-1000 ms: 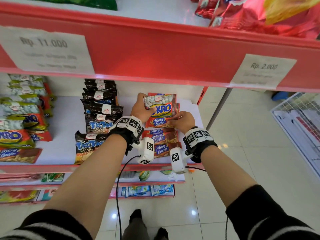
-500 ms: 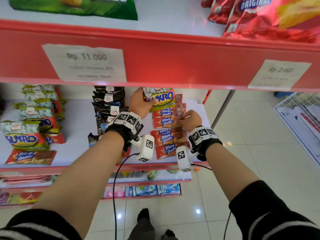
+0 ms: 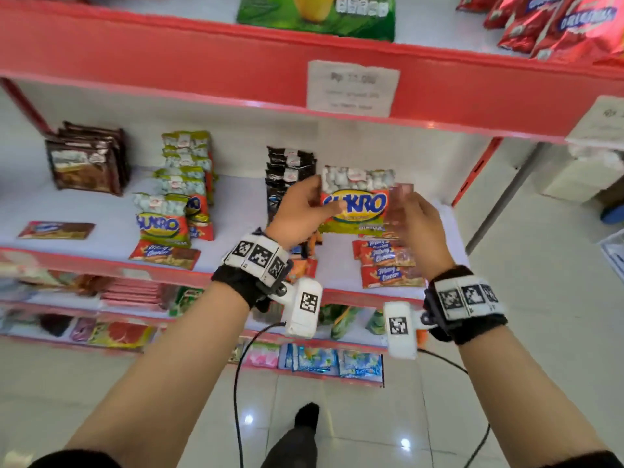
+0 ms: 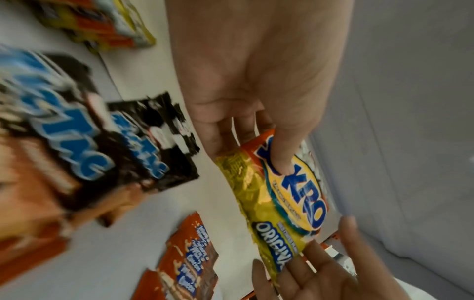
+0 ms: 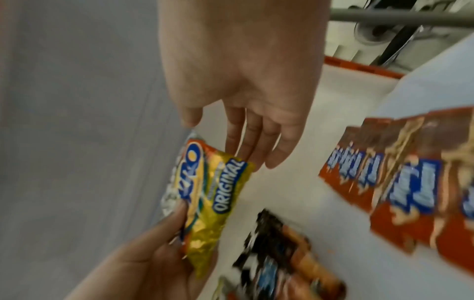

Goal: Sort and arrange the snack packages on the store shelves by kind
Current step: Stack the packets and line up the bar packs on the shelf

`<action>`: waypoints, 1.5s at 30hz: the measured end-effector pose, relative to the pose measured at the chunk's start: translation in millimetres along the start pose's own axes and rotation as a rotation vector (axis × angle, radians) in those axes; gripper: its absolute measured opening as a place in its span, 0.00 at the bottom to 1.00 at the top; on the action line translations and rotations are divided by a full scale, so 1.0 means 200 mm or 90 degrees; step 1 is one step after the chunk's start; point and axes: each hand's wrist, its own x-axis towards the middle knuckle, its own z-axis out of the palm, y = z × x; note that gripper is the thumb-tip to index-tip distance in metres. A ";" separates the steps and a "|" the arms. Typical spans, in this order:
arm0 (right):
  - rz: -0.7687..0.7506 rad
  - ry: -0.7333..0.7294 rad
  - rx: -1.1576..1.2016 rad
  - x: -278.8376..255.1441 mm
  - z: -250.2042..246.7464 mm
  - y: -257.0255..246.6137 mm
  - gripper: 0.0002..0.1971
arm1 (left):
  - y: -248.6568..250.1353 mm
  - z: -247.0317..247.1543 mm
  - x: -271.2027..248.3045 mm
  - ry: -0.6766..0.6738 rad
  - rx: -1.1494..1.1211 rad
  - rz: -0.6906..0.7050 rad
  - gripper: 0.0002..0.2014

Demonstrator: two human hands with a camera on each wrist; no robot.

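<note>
Holding the Sukro packet (image 3: 354, 204) clear above the middle shelf (image 3: 236, 211), the left hand (image 3: 297, 214) pinches it, thumb on its face; the right hand (image 3: 418, 221) is relaxed, fingertips at its edge. Best carried toward 9 o'clock, to the Sukro stack (image 3: 175, 197), and laid flat, label up

Held packet (image 3: 356, 206) reads "SUKRO ORIGINAL"; red packets (image 3: 388, 261) "Mary Queen".

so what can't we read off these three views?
- Price tag text, head view: motion blur.
- Right hand, head view: a reddish packet seems pinched, smeared; right wrist view shows straight fingers at the Sukro packet.
- Black Tic Tac packets: count unclear, overlapped, partly behind left hand.
</note>
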 end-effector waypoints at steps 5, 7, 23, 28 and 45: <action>-0.073 -0.158 -0.089 -0.27 0.32 0.00 0.06 | -0.08 -0.24 -0.29 0.034 -0.031 -0.040 0.18; -0.053 -0.202 -0.044 -0.35 0.45 0.02 0.11 | -0.11 -0.36 -0.39 0.035 -0.026 -0.055 0.19; -0.090 0.098 -0.003 -0.05 1.28 -0.01 0.15 | -0.37 -1.39 -0.31 0.245 0.151 -0.054 0.24; -0.106 0.154 -0.079 0.13 1.40 0.06 0.17 | -0.51 -1.51 -0.14 0.113 0.181 -0.161 0.33; 0.068 -0.114 -0.041 0.20 1.56 0.14 0.23 | -0.63 -1.51 -0.09 -0.002 0.046 -0.191 0.25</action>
